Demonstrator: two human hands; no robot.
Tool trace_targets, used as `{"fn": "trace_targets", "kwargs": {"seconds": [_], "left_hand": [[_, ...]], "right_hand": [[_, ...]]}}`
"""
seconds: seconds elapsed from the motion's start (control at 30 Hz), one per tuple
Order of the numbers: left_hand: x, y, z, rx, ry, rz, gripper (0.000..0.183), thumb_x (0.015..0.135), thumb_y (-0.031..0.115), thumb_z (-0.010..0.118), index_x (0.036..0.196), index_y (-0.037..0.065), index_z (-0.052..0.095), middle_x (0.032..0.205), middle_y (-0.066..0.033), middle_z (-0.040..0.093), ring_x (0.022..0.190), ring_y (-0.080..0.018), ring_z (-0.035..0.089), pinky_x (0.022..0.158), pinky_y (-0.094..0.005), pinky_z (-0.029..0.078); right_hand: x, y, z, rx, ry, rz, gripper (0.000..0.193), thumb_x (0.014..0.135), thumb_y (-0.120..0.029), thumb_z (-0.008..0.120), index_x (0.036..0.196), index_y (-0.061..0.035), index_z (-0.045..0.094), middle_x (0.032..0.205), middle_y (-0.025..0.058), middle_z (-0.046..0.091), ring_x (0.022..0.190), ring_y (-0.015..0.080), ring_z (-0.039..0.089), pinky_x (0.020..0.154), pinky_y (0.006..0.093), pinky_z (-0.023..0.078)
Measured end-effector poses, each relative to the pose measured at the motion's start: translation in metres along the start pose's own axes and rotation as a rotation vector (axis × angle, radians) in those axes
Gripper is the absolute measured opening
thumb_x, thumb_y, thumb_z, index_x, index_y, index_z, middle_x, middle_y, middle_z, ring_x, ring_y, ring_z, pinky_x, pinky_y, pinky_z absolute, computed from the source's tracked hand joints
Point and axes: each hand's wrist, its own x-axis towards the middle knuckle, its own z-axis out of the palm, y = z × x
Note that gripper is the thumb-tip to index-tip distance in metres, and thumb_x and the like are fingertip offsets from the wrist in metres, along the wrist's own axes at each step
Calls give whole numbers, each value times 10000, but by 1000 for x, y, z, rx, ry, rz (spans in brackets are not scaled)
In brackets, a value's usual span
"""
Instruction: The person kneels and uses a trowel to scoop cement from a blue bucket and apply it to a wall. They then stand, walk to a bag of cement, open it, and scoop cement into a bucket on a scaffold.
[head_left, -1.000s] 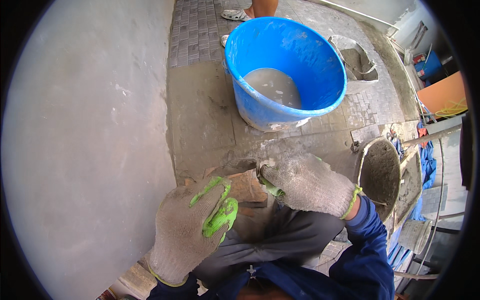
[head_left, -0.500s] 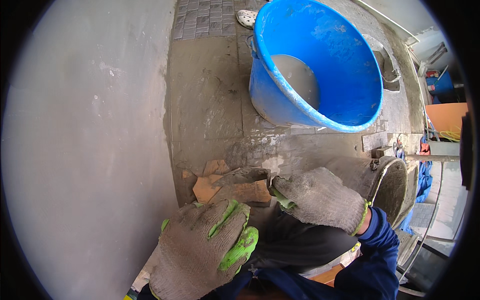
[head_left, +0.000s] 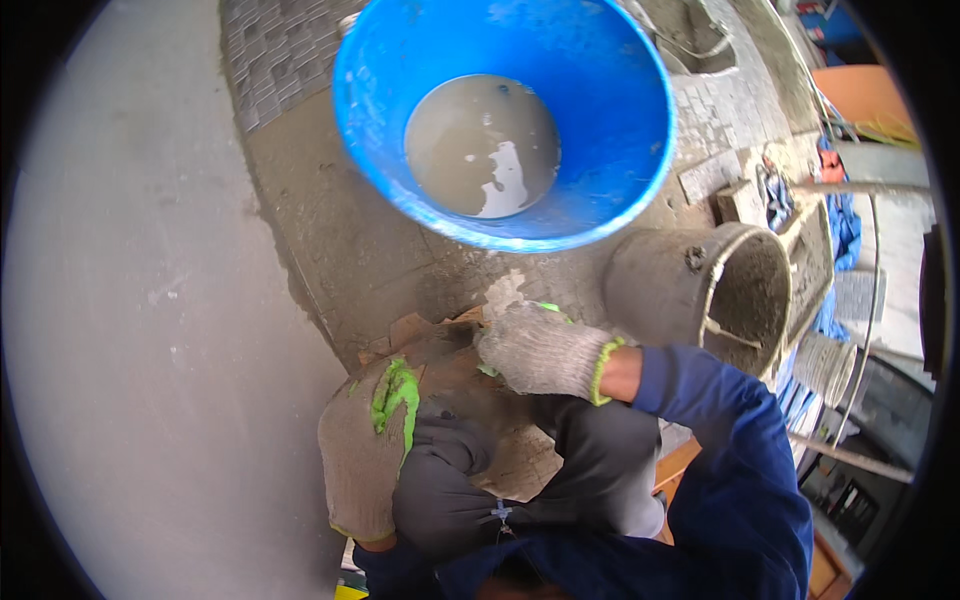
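Note:
My right hand (head_left: 540, 350), in a grey knit work glove with green on the palm side, is closed. A trowel (head_left: 452, 346) with a mortar-smeared blade reaches left from it, blurred by motion. Beneath the blade lie jagged brown board pieces (head_left: 408, 328), partly hidden. My left hand (head_left: 362, 455), gloved alike, is beside the left knee, close to the board pieces. Its fingers are curled inward; what they hold, if anything, is hidden.
A big blue tub (head_left: 505, 232) with murky water stands ahead. Right of my hands a mortar-coated bucket (head_left: 655, 285) lies on its side. A smooth grey wall (head_left: 150, 300) bounds the left. Brick-patterned paving (head_left: 275, 60) shows far left.
The view has shifted, so the tub now appears further left with its water plainer. My right hand has come closer to the board pieces; my left hand has turned more upright beside my knee.

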Motion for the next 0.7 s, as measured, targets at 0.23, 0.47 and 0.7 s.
{"fn": "trace_targets", "kwargs": {"seconds": [0.23,0.47,0.7], "left_hand": [[3,8,31,75,-80,-84,320,949,165,610,1208,-9,680,1156,-216,695,1081,-390,655,920,-436,507],[-57,24,29,124,-4,132,375,1021,145,549,1321,-75,587,1314,-242,622,1173,-367,613,1013,-432,474],[-151,43,-63,-117,-73,-9,389,1035,169,552,1339,-73,560,1316,-210,617,1178,-326,609,1014,-404,486]], "right_hand": [[-36,-15,13,99,112,185,200,704,-154,741,886,-95,799,871,147,758,850,335,743,732,440,589],[-102,-73,63,126,483,390,117,682,-130,735,776,-64,755,790,137,735,770,322,743,660,436,592],[-171,-206,-26,352,599,835,145,683,-197,748,772,-84,770,743,131,729,712,311,739,605,439,579]]}}
